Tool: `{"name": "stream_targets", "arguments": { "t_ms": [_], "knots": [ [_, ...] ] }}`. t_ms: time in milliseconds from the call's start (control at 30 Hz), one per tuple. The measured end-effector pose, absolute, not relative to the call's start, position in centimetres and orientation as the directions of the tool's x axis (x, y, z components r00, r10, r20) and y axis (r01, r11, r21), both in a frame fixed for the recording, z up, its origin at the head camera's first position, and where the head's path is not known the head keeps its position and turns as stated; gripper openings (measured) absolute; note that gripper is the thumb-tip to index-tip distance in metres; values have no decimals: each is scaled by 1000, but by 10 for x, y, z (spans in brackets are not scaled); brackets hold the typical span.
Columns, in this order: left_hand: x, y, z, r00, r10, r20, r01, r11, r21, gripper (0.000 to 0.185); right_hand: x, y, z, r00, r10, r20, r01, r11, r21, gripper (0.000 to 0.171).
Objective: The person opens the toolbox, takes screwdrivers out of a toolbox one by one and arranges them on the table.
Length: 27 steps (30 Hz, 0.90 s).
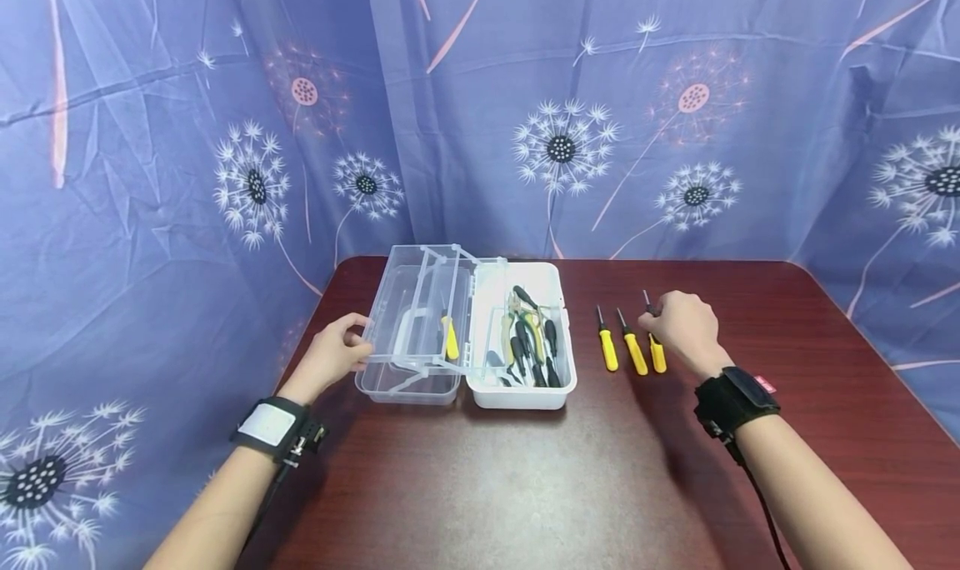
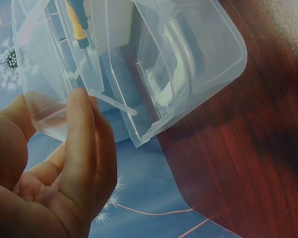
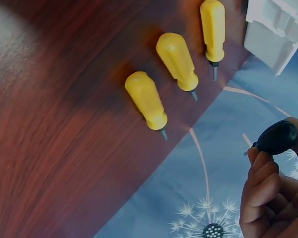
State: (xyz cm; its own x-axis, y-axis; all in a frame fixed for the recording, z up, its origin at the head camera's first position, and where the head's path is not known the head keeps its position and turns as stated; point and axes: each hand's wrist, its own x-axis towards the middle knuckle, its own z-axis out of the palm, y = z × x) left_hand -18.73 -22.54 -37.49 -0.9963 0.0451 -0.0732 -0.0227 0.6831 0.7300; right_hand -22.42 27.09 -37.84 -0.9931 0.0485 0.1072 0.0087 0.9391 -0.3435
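An open toolbox stands on the dark red table: a white base (image 1: 517, 397) and a clear lid (image 1: 408, 303) folded out to its left. My left hand (image 1: 360, 341) holds the lid's left rim (image 2: 154, 126) between thumb and fingers (image 2: 82, 129). Right of the box lie three yellow-handled screwdrivers (image 1: 636, 353) side by side. My right hand (image 1: 660, 316) hovers just over the rightmost one (image 3: 146, 99) and pinches a black-handled tool (image 3: 277, 137); most of that tool is hidden.
The white base holds pliers (image 1: 517, 324) and several black-handled screwdrivers (image 1: 550, 345). One more yellow screwdriver (image 1: 450, 338) lies in the clear part. A blue dandelion-print curtain (image 1: 570, 137) closes the back and sides. The table's left edge (image 1: 300, 337) runs close to my left hand.
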Motion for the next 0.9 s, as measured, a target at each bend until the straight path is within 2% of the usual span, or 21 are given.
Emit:
{"name": "stream_targets", "arguments": {
  "t_ms": [267, 600, 900],
  "knots": [
    [-188, -225, -375, -996, 46, -73, -23, 678, 735, 43, -225, 282, -385, -993, 85, 84, 52, 940, -338, 43],
    [-188, -225, -375, -996, 42, -76, -27, 678, 735, 43, -225, 299, -397, -991, 122, 63, 95, 941, -324, 40],
    [-188, -225, -375, -996, 39, -78, -31, 680, 732, 43, -226, 309, -407, -986, 125, 112, 86, 951, -297, 37]
  ]
}}
